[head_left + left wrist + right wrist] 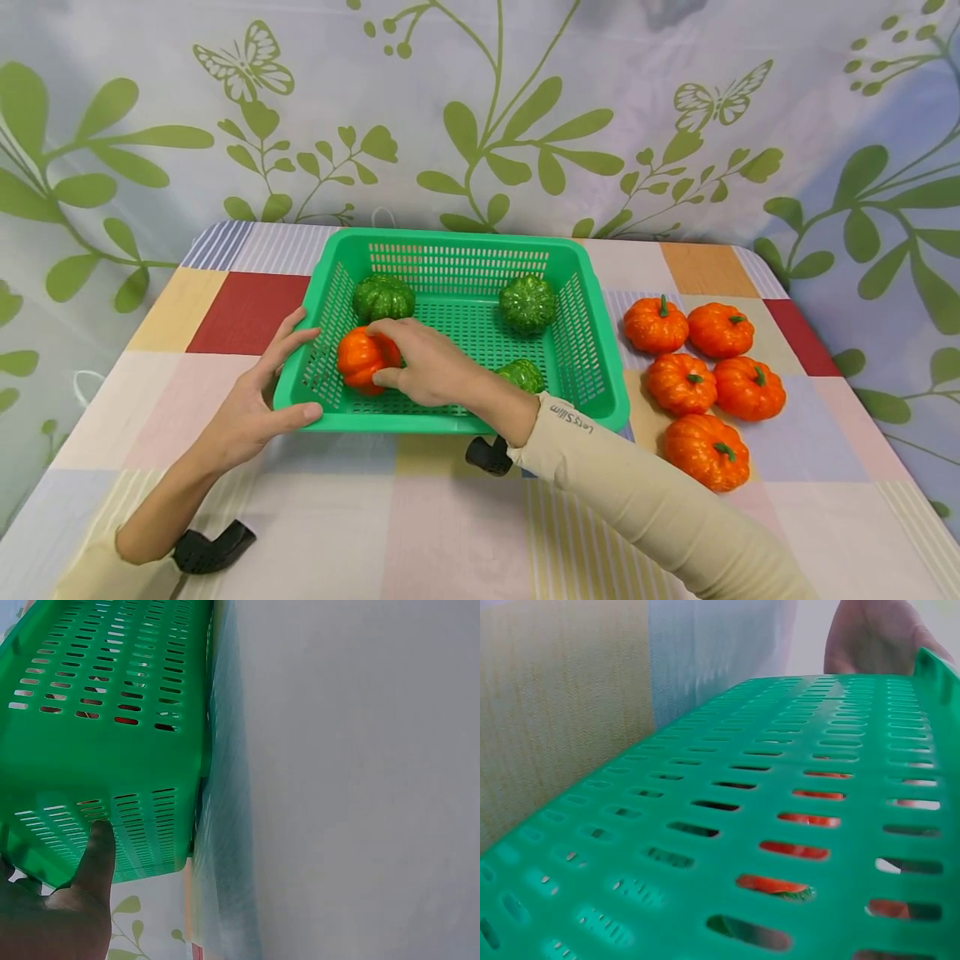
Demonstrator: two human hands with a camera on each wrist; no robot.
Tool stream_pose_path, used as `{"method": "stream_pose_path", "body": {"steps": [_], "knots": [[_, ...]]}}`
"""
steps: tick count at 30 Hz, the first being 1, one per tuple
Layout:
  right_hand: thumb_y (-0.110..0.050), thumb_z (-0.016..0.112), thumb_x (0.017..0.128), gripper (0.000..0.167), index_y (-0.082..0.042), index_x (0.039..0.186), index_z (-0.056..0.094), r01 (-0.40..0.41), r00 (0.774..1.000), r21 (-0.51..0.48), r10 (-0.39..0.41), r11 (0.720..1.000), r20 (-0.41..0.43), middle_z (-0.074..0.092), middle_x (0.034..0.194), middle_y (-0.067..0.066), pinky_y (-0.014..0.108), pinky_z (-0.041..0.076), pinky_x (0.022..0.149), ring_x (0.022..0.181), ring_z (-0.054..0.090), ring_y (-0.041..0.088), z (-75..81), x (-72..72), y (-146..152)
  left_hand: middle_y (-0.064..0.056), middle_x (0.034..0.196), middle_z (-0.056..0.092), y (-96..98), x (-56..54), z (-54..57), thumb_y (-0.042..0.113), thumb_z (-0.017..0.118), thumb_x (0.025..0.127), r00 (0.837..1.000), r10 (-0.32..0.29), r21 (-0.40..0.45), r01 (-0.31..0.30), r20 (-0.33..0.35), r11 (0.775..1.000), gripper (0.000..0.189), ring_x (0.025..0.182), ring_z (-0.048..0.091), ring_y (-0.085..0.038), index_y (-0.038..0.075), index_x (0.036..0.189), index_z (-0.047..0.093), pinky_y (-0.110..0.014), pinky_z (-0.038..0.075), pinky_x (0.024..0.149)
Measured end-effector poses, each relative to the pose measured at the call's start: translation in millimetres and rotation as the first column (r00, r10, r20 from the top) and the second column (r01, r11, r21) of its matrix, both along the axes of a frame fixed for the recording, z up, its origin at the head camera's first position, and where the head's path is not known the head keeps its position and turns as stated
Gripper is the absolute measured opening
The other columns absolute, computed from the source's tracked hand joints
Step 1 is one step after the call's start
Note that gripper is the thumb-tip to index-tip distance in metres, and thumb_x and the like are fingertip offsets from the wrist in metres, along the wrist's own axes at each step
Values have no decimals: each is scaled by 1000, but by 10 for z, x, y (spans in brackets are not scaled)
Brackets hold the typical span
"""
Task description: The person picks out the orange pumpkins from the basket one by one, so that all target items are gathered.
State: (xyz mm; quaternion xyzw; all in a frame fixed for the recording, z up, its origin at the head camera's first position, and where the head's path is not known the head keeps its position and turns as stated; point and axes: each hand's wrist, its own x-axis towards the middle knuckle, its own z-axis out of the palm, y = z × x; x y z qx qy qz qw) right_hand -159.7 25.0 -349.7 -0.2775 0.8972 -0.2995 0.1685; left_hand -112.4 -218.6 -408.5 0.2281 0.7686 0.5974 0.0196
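A green plastic basket (450, 422) with slotted walls stands on the table. My right hand (431, 364) reaches into its left part and grips an orange pumpkin (360, 360) between thumb and fingers. Outside the basket's left end, my left hand (243, 408) touches the front-left corner with fingers and thumb spread. One extended finger lies against the basket wall (112, 765) in the left wrist view. Three green pumpkins lie in the basket: one at back left (384, 298), one at back right (528, 304), and one at front right (522, 376), partly hidden by my right arm.
Several orange pumpkins (681, 383) sit grouped on the table, right of the basket. A patchwork cloth (330, 517) covers the table. Behind it hangs a leaf-patterned curtain (420, 108). The slotted basket wall (727, 825) fills much of the right wrist view.
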Motion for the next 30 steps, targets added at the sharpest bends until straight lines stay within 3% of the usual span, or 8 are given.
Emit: {"method": "stream_pose_path", "body": {"steps": [5, 11, 20, 25, 30], "knots": [[-22, 68, 95, 49, -14, 139, 50, -14, 1000, -57, 16, 998, 26, 60, 128, 2, 28, 46, 89, 107, 56, 17, -4, 9, -34, -1, 165, 5, 2, 2, 4, -9, 63, 82, 1000, -10, 8, 10, -1, 1000, 78, 143, 16, -24, 4, 152, 32, -15, 42, 95], [-20, 68, 94, 42, -16, 134, 54, -13, 999, -20, 12, 1000, -36, 61, 125, 3, 29, 46, 89, 108, 56, 17, -7, 23, -65, -1, 165, 5, 0, 3, -1, -8, 64, 83, 1000, -7, -4, 7, -6, 1000, 78, 144, 14, -26, 4, 152, 32, -14, 39, 97], [-28, 71, 92, 59, -19, 146, 48, -52, 999, 14, 52, 999, -7, 56, 123, 6, 28, 48, 84, 107, 52, 17, -18, 37, -71, 1, 165, 6, -7, 4, 5, -8, 64, 82, 1000, 3, -15, -3, -11, 1000, 78, 143, 16, -25, 5, 152, 33, -14, 41, 96], [-30, 74, 90, 57, -19, 141, 51, -56, 998, -8, 56, 998, 14, 57, 116, 3, 25, 47, 80, 103, 50, 15, -26, 41, -64, 1, 165, 5, -8, 5, 2, -7, 64, 83, 1000, 5, -20, -5, -6, 1000, 77, 144, 14, -25, 5, 152, 33, -14, 39, 97], [-28, 75, 89, 57, -18, 139, 49, -47, 999, -14, 47, 999, 18, 56, 119, 4, 26, 47, 82, 105, 52, 16, -31, 45, -64, 3, 164, 6, -9, 9, 1, -6, 65, 83, 1000, 19, -34, -19, -2, 999, 77, 145, 13, -26, 6, 152, 34, -14, 38, 98]]}}
